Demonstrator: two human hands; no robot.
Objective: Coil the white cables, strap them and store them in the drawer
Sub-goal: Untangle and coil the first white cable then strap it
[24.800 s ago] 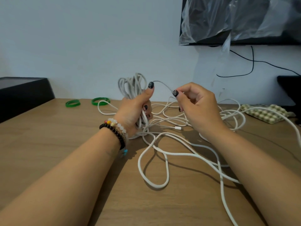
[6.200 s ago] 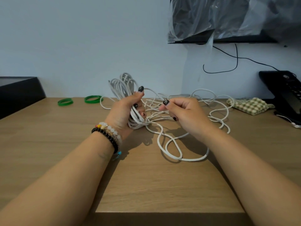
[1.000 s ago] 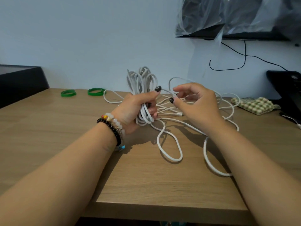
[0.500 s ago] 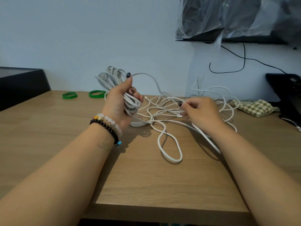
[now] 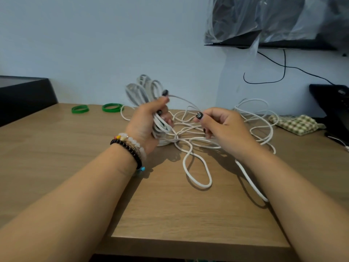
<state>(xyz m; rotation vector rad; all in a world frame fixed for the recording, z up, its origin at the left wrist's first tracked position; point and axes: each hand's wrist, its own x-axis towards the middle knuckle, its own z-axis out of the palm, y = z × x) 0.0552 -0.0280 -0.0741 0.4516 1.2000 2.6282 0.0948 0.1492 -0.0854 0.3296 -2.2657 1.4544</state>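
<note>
My left hand (image 5: 146, 122) grips a bundle of white cable loops (image 5: 143, 91) that stands up above the fist, over the wooden table (image 5: 170, 208). From the bundle a strand runs right to my right hand (image 5: 221, 127), which pinches it between thumb and fingers. The loose rest of the white cable (image 5: 197, 167) lies tangled on the table between and behind both hands, with one long loop reaching toward me. Two green straps (image 5: 80, 109) (image 5: 111, 107) lie flat at the back left. No drawer is visible.
A black box (image 5: 24, 97) stands at the left edge. A checked cloth (image 5: 296, 124) and a black device (image 5: 334, 103) sit at the back right. A plastic-wrapped screen (image 5: 273, 21) hangs on the wall, with a black wire below it. The table's front edge is near me.
My left hand has swung back to the right with the bundle. My right hand has lifted off the tangle, drawing a strand up toward the bundle.
</note>
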